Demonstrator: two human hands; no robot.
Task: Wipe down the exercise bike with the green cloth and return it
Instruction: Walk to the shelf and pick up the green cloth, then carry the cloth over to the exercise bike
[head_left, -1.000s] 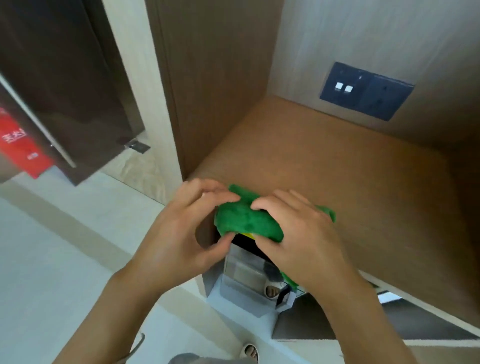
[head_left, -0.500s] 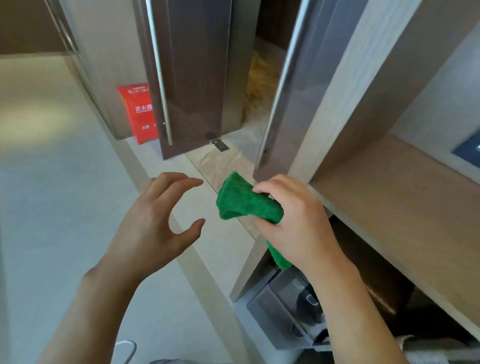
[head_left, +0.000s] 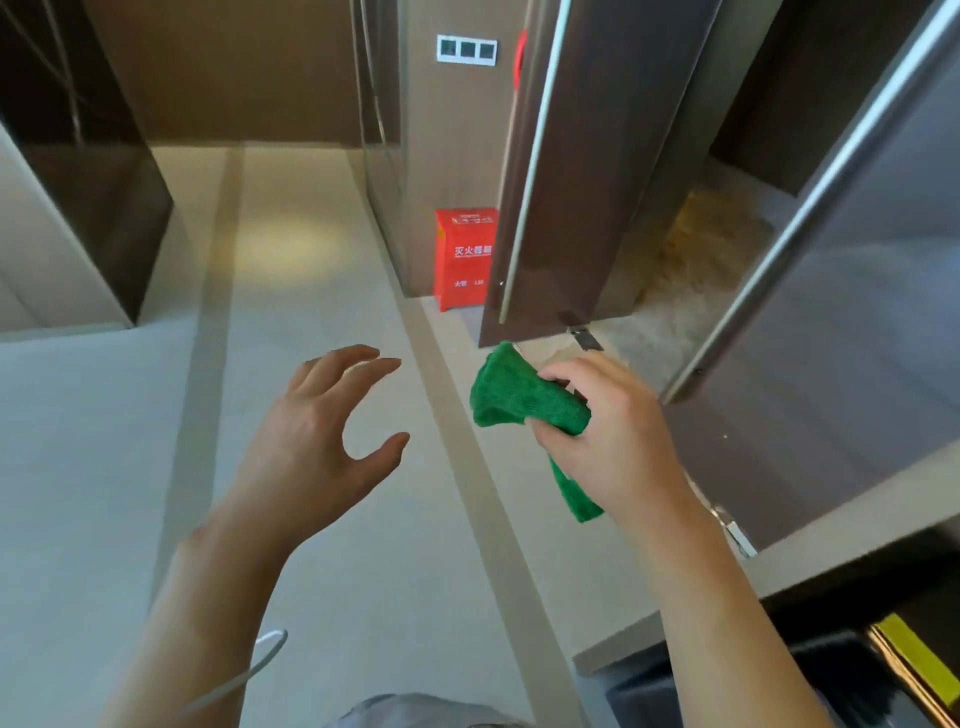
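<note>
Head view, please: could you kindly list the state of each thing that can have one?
Green microfibre cloth: bunched, gripped in the right hand, off any surface.
Right hand: fingers curled round the cloth.
Left hand: empty, fingers spread and loosely bent.
Dark brown door with long metal bar handle: standing open.
Red fire-extinguisher box: upright on the floor, closed.

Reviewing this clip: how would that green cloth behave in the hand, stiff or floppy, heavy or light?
Probably floppy: the green cloth bunches in the right hand and its free tail droops below the grip. Likely light, since one hand's fingers hold it with no support from the left hand. Its fuzzy texture suggests it is not slippery.
</note>
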